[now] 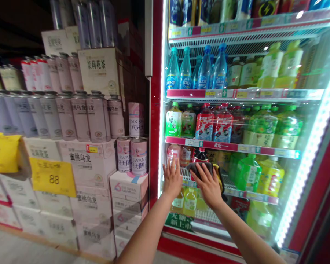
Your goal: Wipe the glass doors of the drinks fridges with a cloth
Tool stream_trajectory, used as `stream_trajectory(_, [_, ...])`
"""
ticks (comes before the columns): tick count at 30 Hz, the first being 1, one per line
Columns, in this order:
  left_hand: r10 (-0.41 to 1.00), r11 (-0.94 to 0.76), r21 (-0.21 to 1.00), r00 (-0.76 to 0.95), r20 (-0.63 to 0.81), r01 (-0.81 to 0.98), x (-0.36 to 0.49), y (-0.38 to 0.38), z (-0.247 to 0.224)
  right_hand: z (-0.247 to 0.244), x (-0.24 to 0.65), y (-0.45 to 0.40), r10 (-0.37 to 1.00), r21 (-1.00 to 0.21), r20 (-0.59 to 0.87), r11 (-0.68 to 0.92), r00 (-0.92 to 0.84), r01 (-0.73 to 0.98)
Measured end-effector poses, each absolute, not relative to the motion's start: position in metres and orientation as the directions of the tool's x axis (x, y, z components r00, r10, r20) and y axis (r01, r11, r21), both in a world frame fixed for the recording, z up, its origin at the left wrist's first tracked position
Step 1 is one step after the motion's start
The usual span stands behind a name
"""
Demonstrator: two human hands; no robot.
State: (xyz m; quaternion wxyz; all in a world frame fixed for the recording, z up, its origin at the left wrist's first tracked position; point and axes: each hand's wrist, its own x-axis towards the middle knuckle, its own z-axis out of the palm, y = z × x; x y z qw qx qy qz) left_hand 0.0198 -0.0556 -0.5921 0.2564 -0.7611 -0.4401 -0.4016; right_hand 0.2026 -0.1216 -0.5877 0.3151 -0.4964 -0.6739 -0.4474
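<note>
My left hand is raised with its fingers spread, in front of a pink-labelled bottle at the left of a lit drinks cooler. It holds nothing. To its right, my right hand holds a dark cloth with a yellow edge under its outstretched fingers, palm towards the cooler. The cloth partly covers a dark bottle with a red label and the shelf edge. Faint reflections suggest a glass pane in front of the bottles, but contact with it is hard to make out.
Cooler shelves carry rows of bottles, with a bright light strip at the right and a red frame at the left. Further left stand stacked cartons, pale cans and a yellow price sign. Grey floor shows at lower left.
</note>
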Motion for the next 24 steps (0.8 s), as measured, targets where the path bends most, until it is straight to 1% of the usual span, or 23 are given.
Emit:
stream_trajectory(2, [0.443, -0.485, -0.050, 0.295, 0.847, 0.873, 0.026, -0.056, -0.592, -0.580, 0.204, -0.121, 0.399, 0.381, 0.820, 0.155, -0.411, 0.911])
stream_trajectory(4, [0.413, -0.492, -0.072, 0.305, 0.858, 0.868, 0.032, -0.057, -0.590, -0.562, 0.211, -0.121, 0.398, 0.403, 0.810, 0.158, -0.431, 0.902])
stream_trajectory(5, [0.399, -0.496, -0.081, 0.310, 0.863, 0.864, 0.035, -0.058, -0.589, -0.554, 0.216, -0.122, 0.398, 0.381, 0.824, 0.139, -0.404, 0.914])
stream_trajectory(7, [0.383, -0.503, -0.084, 0.310, 0.870, 0.860, 0.041, -0.058, -0.587, -0.548, 0.230, -0.128, 0.397, 0.282, 0.872, 0.068, -0.285, 0.957])
stream_trajectory(9, [0.379, -0.507, -0.067, 0.292, 0.878, 0.859, 0.046, -0.059, -0.586, -0.561, 0.244, -0.138, 0.394, 0.173, 0.906, -0.008, -0.156, 0.985])
stream_trajectory(10, [0.378, -0.509, -0.059, 0.284, 0.881, 0.859, 0.048, -0.059, -0.586, -0.572, 0.249, -0.143, 0.401, 0.156, 0.907, -0.024, -0.133, 0.987])
stream_trajectory(11, [0.375, -0.512, -0.054, 0.280, 0.884, 0.857, 0.051, -0.060, -0.587, -0.582, 0.253, -0.146, 0.417, 0.175, 0.896, -0.018, -0.152, 0.984])
stream_trajectory(13, [0.362, -0.526, -0.066, 0.294, 0.885, 0.848, 0.056, -0.060, -0.587, -0.595, 0.255, -0.150, 0.456, 0.290, 0.845, 0.049, -0.280, 0.956])
stream_trajectory(15, [0.352, -0.536, -0.090, 0.319, 0.880, 0.839, 0.062, -0.061, -0.587, -0.588, 0.255, -0.148, 0.470, 0.413, 0.774, 0.131, -0.424, 0.901])
stream_trajectory(17, [0.355, -0.532, -0.103, 0.332, 0.874, 0.841, 0.068, -0.062, -0.587, -0.567, 0.257, -0.145, 0.464, 0.463, 0.742, 0.165, -0.483, 0.871])
stream_trajectory(18, [0.359, -0.525, -0.105, 0.332, 0.872, 0.844, 0.070, -0.062, -0.586, -0.556, 0.260, -0.144, 0.462, 0.455, 0.750, 0.158, -0.473, 0.876])
stream_trajectory(20, [0.366, -0.517, -0.105, 0.331, 0.870, 0.849, 0.074, -0.062, -0.586, -0.543, 0.270, -0.147, 0.461, 0.378, 0.801, 0.104, -0.381, 0.920])
stream_trajectory(23, [0.365, -0.522, -0.113, 0.342, 0.866, 0.845, 0.076, -0.063, -0.589, -0.557, 0.284, -0.157, 0.432, 0.186, 0.888, -0.021, -0.159, 0.982])
stream_trajectory(24, [0.366, -0.523, -0.114, 0.344, 0.865, 0.845, 0.077, -0.063, -0.590, -0.568, 0.286, -0.160, 0.426, 0.154, 0.896, -0.042, -0.121, 0.987])
